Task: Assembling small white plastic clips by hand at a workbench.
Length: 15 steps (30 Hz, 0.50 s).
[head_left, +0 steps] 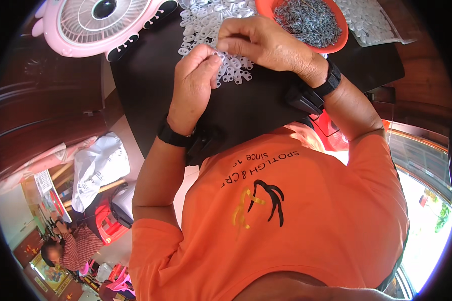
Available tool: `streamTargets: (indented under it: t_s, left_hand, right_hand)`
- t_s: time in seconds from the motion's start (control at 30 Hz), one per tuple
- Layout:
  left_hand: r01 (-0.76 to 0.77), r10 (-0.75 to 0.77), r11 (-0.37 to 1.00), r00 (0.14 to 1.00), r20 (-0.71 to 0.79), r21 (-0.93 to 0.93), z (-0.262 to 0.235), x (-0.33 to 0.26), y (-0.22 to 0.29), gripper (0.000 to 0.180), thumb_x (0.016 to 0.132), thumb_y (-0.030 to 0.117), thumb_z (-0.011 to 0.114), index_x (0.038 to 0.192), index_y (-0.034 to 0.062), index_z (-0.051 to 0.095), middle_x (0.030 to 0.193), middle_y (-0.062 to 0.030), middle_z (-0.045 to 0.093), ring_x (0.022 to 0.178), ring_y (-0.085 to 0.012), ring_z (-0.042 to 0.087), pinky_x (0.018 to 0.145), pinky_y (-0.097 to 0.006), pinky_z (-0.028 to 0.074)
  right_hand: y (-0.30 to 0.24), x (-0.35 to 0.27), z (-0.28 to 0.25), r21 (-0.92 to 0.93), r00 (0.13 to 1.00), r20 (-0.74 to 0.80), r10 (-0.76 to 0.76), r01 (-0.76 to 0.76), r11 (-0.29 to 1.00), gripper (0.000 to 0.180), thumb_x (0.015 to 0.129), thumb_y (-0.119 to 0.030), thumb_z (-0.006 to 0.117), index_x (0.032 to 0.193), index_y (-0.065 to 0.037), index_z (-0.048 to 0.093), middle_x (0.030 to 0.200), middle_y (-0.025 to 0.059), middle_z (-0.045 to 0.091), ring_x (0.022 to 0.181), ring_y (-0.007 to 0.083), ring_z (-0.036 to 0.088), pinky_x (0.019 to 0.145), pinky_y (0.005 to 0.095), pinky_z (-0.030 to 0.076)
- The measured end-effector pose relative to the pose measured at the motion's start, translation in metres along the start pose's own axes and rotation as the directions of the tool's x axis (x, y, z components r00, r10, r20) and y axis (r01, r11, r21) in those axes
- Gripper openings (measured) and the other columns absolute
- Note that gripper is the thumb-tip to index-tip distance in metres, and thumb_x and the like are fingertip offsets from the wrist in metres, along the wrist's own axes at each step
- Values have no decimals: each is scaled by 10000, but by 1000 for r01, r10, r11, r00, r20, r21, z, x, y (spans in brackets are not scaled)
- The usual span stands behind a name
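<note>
My left hand [194, 80] pinches a small white plastic piece [219, 55] between thumb and forefinger. Just beyond it, my right hand [266, 44] is bent over with its thumb and fingers pressed together. Whatever those fingertips hold is too small to make out. Beneath and around both hands spreads a heap of white plastic pieces [198, 31], flat, with small holes. To the right of the heap stands an orange bowl [342, 36] filled with small grey metal parts [306, 22], perhaps hooks or pins.
A pink fan [60, 42] occupies the dark table's [160, 95] far left. At the far right lies a clear plastic bag [371, 25] of whitish pieces. Off to the lower left, a person in a striped top [88, 243] is near a red stool [108, 226] and a white bag [100, 163].
</note>
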<state>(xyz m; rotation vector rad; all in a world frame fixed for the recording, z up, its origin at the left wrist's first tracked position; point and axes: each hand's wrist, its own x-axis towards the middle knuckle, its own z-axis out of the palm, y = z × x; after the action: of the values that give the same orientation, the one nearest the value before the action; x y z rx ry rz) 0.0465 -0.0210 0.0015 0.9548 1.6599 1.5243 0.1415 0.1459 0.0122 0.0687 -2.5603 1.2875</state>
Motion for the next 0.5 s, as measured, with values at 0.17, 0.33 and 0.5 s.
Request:
streamTargets:
  t_s: [0.17,0.33,0.5]
  left_hand:
    - [-67,56,993,991,-119,-93,-11,7,-3,166,884,120,487,742,39,516,594,12,464,521,-54,405,488,-210,318]
    - [-46,12,977,987,-162,-208,-14,9,-5,156,880,117,485,746,43,519,618,4,494,526,-69,431,497,-210,328]
    - [-23,0,986,990,-138,-167,-13,9,-5,166,883,136,476,752,46,523,630,-3,509,541,-75,448,523,-219,349]
  right_hand:
    - [-4,3,-17,29,1000,13,-28,27,999,149,855,-145,644,917,-14,611,776,39,586,714,110,545,663,266,456]
    - [-2,-4,-14,-268,988,133,-79,113,957,155,760,-152,669,874,-50,647,799,68,596,766,245,605,686,351,471]
    - [5,-4,-4,-396,971,164,-173,226,890,130,745,-134,660,842,-54,627,800,81,581,787,289,586,696,389,457]
